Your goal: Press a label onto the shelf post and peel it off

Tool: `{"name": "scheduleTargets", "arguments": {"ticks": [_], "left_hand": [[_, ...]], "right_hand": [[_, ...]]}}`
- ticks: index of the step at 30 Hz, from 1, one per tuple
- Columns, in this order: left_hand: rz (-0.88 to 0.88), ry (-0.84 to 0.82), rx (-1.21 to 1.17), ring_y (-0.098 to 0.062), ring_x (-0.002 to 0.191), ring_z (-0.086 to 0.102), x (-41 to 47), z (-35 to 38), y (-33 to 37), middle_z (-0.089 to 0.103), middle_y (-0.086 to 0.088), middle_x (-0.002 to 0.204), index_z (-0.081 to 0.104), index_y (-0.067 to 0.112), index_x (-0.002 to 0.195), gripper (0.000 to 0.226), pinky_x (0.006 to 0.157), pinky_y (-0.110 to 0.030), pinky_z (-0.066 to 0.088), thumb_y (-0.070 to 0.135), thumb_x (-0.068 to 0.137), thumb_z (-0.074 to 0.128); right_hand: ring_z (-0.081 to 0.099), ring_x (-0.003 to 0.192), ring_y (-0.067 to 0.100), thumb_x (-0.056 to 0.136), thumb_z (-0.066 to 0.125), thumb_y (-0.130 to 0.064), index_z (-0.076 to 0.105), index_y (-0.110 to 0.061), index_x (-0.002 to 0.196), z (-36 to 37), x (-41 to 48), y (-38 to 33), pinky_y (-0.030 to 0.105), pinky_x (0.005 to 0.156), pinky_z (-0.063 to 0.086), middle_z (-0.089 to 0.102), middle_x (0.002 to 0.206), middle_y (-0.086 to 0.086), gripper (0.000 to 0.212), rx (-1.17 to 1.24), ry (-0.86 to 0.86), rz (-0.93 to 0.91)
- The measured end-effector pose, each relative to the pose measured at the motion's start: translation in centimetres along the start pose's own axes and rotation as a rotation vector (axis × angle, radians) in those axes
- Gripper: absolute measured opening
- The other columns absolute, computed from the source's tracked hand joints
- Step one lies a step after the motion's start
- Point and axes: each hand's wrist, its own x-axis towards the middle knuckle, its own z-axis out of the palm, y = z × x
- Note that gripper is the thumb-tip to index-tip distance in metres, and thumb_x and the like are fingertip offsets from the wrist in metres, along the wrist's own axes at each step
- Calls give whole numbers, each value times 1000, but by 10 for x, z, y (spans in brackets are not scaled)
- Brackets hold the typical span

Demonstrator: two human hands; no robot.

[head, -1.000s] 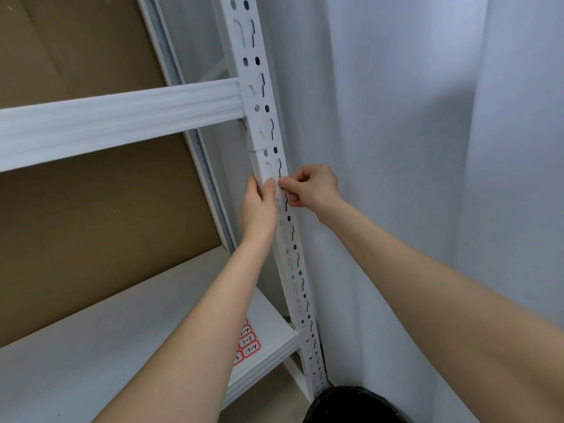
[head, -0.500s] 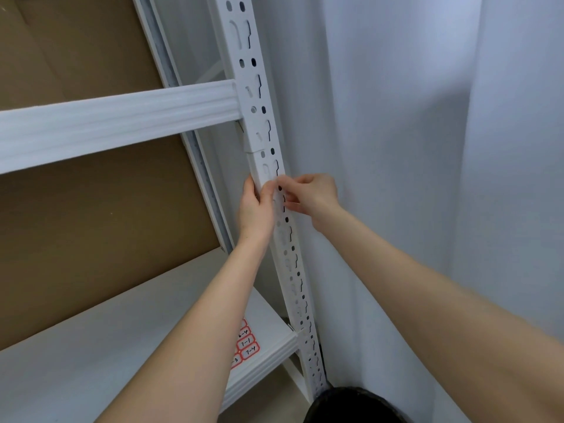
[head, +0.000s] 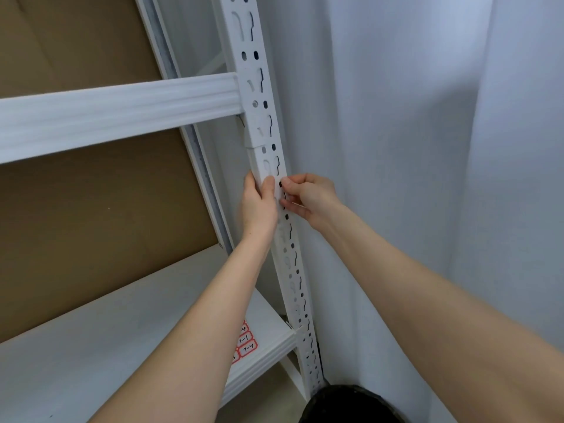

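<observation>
Change from the two earlier frames: slight. Both hands sit at the same height on the upright, just under the joint below the beam end. The right hand's fingertips have drawn in closer to the left thumb, until the two nearly meet on the post face.

Left to right. Brown cardboard (head: pixel 91 215) backs the rack. White beam (head: pixel 116 112) runs across and hooks into the slotted upright (head: pixel 265 123). Lower shelf (head: pixel 76 355) carries red-bordered labels (head: pixel 245 346) at its right front corner, close to the foot of the upright.

Left hand (head: pixel 258 206): wrapped on the upright's left edge, thumb lying on the front face, fingers gone round behind the post and out of sight. It grips the post.

Upright between the two hands, touching both; it stands slightly tilted in this view and continues down to the shelf corner.

Right hand (head: pixel 308 195): fingers curled, tips pinched against the post's right edge at a slot. Whether a small part sits between the fingertips cannot be told.

White curtain (head: pixel 427 178) hangs just right of the post. Dark rounded object (head: pixel 351 404) at the bottom edge.
</observation>
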Motion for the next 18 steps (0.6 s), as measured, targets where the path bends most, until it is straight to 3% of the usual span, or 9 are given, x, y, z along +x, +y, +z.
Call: {"name": "scheduleTargets", "arguments": {"ticks": [2,5,9,13,18], "left_hand": [[-7,-15,-13,-14,97,57,-1,-1,0,61,3,109,47,10,127,32,69,-23,42,27,101,40],[-15,-27,-32,-13,96,58,-2,-4,2,62,3,106,50,9,121,28,83,-30,48,26,101,42],[-7,-30,-53,-14,102,58,-2,-4,2,61,4,111,51,13,122,26,82,-27,44,26,101,42],[-7,-19,-49,-15,99,59,-1,-2,1,60,6,106,51,16,120,23,83,-31,48,26,101,42],[-10,7,-31,-15,101,58,0,1,0,61,3,115,48,13,129,32,84,-29,47,27,101,40]], "right_hand": [[55,61,10,88,61,1,61,-6,85,-4,-1,2,23,65,58,58,70,4,8,36,-12,33],[56,61,10,89,60,-1,63,-2,99,-5,-2,-1,24,69,58,59,72,4,11,25,-28,62],[51,56,10,79,76,-19,57,-8,74,1,-2,-7,25,66,59,51,64,1,22,-62,3,23],[52,46,8,81,75,-17,58,-7,75,5,2,-4,20,56,55,50,59,2,20,-41,15,14],[51,37,2,84,70,-12,56,-9,71,2,2,0,22,59,55,51,59,1,20,26,0,13]]}}
